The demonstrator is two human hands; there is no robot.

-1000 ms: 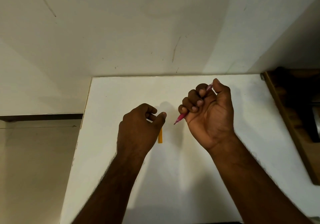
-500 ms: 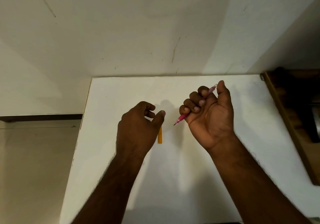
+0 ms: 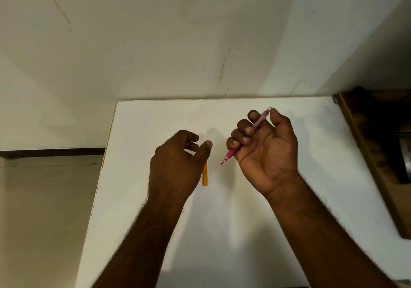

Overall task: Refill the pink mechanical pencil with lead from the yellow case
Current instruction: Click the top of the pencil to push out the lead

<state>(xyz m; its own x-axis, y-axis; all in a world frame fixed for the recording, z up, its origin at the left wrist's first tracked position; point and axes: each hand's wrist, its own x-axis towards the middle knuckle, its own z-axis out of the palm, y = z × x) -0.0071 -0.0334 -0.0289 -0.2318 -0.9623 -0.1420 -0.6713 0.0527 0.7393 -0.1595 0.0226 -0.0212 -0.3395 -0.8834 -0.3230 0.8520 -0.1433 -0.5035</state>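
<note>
My right hand (image 3: 264, 152) is wrapped around the pink mechanical pencil (image 3: 232, 153), tip pointing down-left, clear cap end sticking out by my thumb. The thumb rests beside the cap end. My left hand (image 3: 178, 165) hovers over the white table (image 3: 222, 221), fingers loosely curled and thumb out, holding nothing that I can see. The yellow lead case (image 3: 204, 175) lies flat on the table just right of my left hand, partly hidden under its thumb. The pencil tip is a short way right of the case and above the table.
A plain wall rises behind the table's far edge. The table's left edge (image 3: 97, 189) drops to a tiled floor. A brown wooden shelf (image 3: 367, 154) with a metal object stands along the right side.
My right hand has lifted slightly and its thumb has shifted off the pencil's cap end. My left hand has opened a little and stayed over the case.
</note>
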